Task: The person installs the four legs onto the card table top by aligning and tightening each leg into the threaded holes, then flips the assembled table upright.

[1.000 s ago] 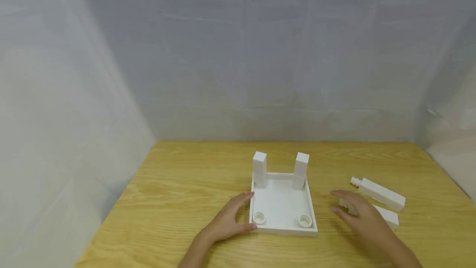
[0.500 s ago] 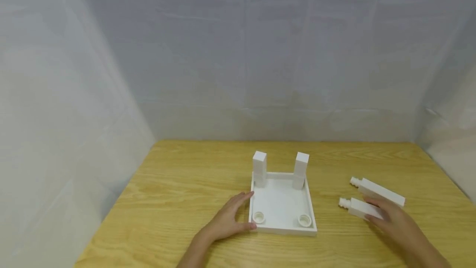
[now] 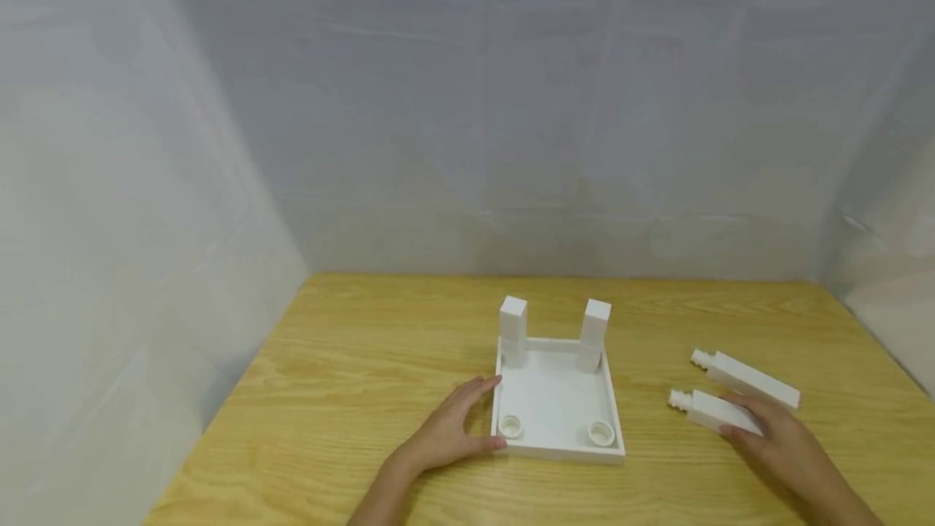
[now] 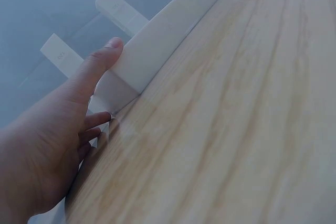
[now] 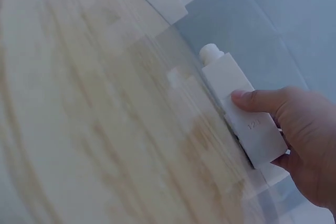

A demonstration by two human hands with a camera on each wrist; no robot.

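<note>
Left hand [image 3: 453, 428]: lies on the table [image 3: 351, 380] at the near-left corner of the tray [image 3: 555, 404]. Thumb runs along the tray's near wall, fingers reach up its left wall. Fingers are fairly straight and spread, pressed against the tray rather than wrapped round it. The left wrist view shows the left hand [image 4: 58, 140] with the thumb laid flat on the tray [image 4: 157, 45] wall and the other fingers tucked against the corner.

Tray: white, square, shallow, at mid-table. Two pegs [image 3: 513, 331] stand upright in its far corners, the second [image 3: 593, 335] to the right. Two round sockets [image 3: 510, 427] sit open in its near corners.

Right hand [image 3: 782, 441]: well right of the tray, set on the near leg [image 3: 712, 411], which lies flat on the table. Fingers curl over its right end. A far leg [image 3: 745, 378] lies just behind, parallel, untouched.

The right wrist view shows what the head view cannot: the right hand [image 5: 299, 145] has its thumb on one face of the near leg [image 5: 244, 111] and fingers behind, a pinching grasp. A round stub projects from the leg's free end, and small printed marks sit near the thumb, too small to read. The left wrist view shows both pegs from the side, rising beyond the tray wall.
</note>
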